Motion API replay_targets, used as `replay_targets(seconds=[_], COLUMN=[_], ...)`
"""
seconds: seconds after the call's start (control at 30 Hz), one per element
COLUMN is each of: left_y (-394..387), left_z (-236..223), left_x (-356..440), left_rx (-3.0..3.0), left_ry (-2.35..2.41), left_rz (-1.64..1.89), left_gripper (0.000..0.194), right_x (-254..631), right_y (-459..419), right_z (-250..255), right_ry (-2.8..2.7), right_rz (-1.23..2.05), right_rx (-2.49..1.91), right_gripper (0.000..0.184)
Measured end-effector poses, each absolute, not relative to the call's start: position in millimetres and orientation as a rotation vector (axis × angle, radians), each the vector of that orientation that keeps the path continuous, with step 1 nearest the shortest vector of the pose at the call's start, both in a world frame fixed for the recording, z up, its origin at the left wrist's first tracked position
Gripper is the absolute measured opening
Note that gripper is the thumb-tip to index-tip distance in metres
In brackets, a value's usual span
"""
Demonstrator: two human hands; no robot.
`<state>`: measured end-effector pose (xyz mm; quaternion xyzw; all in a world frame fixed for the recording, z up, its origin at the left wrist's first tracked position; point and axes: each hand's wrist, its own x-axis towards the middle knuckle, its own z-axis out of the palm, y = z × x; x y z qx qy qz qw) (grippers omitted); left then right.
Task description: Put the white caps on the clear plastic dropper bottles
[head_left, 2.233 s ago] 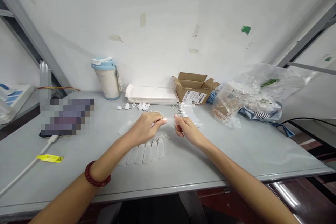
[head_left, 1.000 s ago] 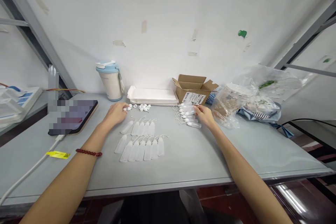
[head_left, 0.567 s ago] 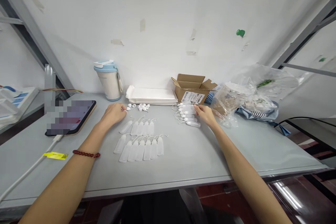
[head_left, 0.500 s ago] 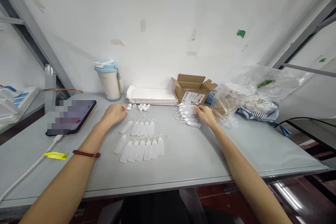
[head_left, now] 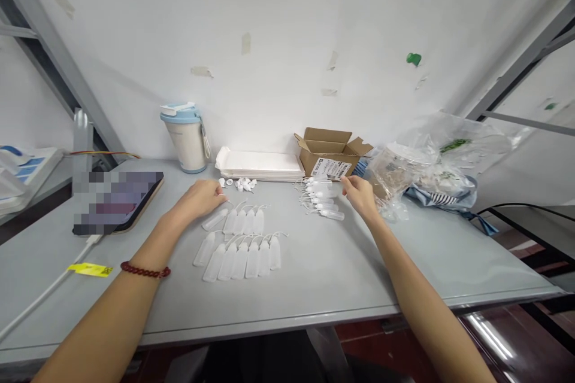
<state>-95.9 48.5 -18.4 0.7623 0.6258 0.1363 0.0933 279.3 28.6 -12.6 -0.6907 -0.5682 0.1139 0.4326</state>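
My left hand [head_left: 202,198] is closed in a pinch at the near left of some loose small white caps [head_left: 245,184]. A small white cap, mostly hidden by the fingers, seems to be in it. My right hand [head_left: 360,196] is closed at the right end of a cluster of small translucent bottles [head_left: 324,200] with thin white tips; what its fingertips hold, if anything, cannot be made out. Between the hands lie two rows of similar translucent bottles, a far row [head_left: 245,221] and a near row [head_left: 240,260], their white tubes pointing away from me.
A stack of white trays [head_left: 263,163] and an opened cardboard box [head_left: 330,152] stand against the wall. At the left are a blue-lidded tumbler [head_left: 186,140] and a phone [head_left: 119,203] with a white cable [head_left: 47,290]. Plastic bags [head_left: 399,170] lie at the right.
Both hands have parted from the middle, where they worked together on a small item. Lately my left hand has shifted slightly right and nearer; my right hand has drawn slightly right.
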Motion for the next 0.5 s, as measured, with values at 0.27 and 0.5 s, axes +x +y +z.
replay_targets(seconds=[0.27,0.5], left_y=[30,14], left_z=[-4,-5], left_x=[-64,-35], left_rx=[2.182,2.047], left_ry=[1.671,1.407], left_rz=[0.912,0.975], left_gripper=[0.036,0.033], right_x=[207,170], right_y=[-29,-58], right_z=[9,-8], right_ry=[-1.84,-2.209], right_rz=[1.279,1.115], right_rx=[-1.092,-1.167], right_gripper=[0.029,0.029])
